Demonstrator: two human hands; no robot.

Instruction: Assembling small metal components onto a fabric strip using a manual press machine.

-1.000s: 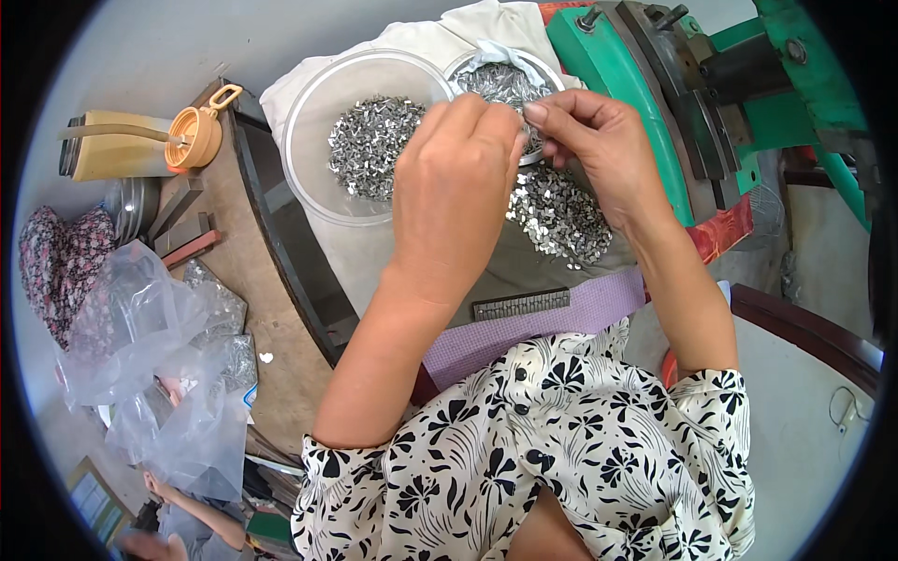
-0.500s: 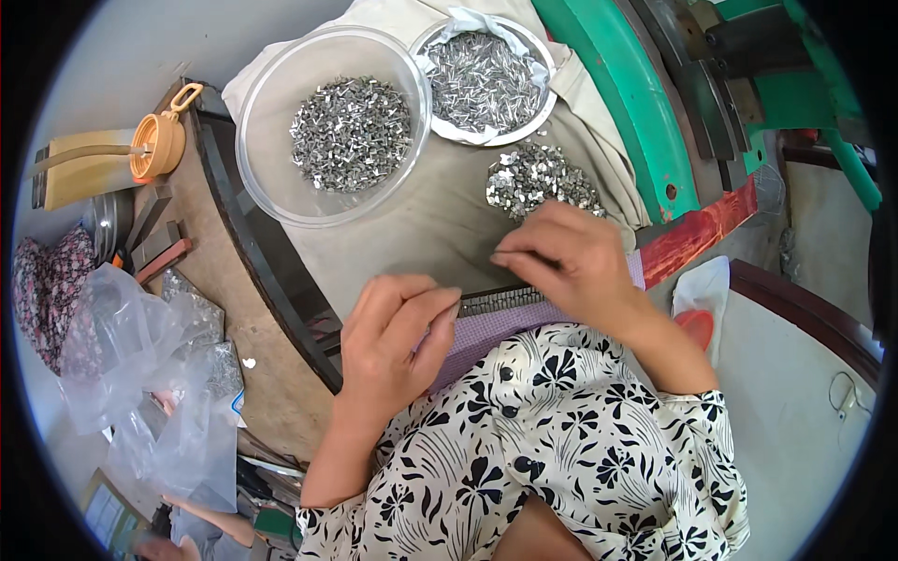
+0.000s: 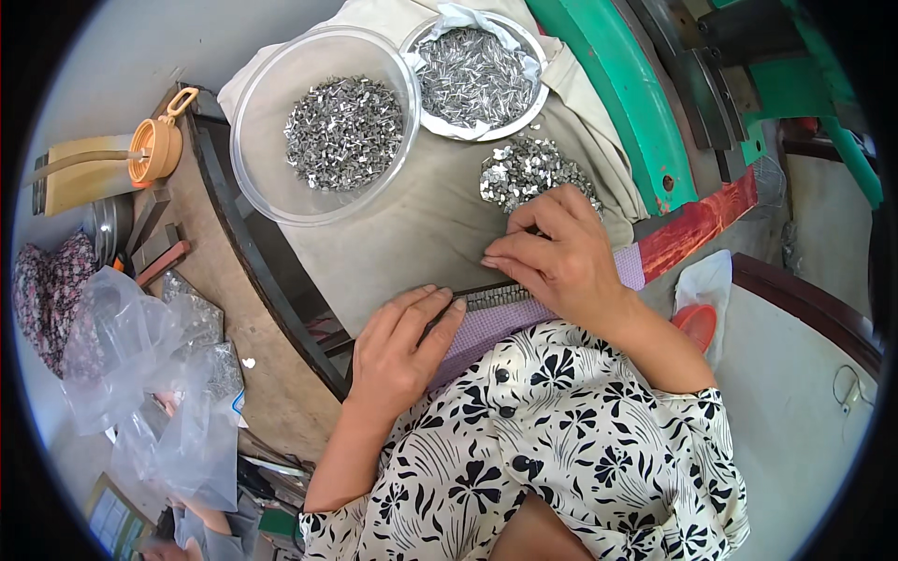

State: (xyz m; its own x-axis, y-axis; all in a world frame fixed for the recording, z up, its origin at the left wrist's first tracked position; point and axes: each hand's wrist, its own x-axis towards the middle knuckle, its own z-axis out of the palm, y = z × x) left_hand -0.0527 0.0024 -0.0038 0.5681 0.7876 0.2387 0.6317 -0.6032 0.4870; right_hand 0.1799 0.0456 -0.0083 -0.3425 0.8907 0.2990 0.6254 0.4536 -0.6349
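A narrow dark strip (image 3: 496, 296) lined with a row of small metal pieces lies across a purple checked cloth (image 3: 460, 355) near my body. My left hand (image 3: 398, 341) is closed at the strip's left end, thumb and fingers pressed about it. Over the right part of the strip, my right hand (image 3: 571, 262) is in a pinch, its fingertips just above the row; whatever it holds is too small to make out. Just beyond that hand lies a loose heap of small shiny metal pieces (image 3: 533, 171), partly hidden by the knuckles.
Beyond my hands stand a clear plastic tub (image 3: 245, 168) of small metal pieces and a white bowl (image 3: 468, 129) of thin metal pins. A green machine frame (image 3: 622, 103) borders the right. On the left are plastic bags (image 3: 159, 374) and an orange-capped container (image 3: 156, 150). Another person (image 3: 210, 528) shows lower left.
My left hand has come down onto the strip's end, its fingers lying flatter. My right hand has shifted slightly left, still pinching near the row.
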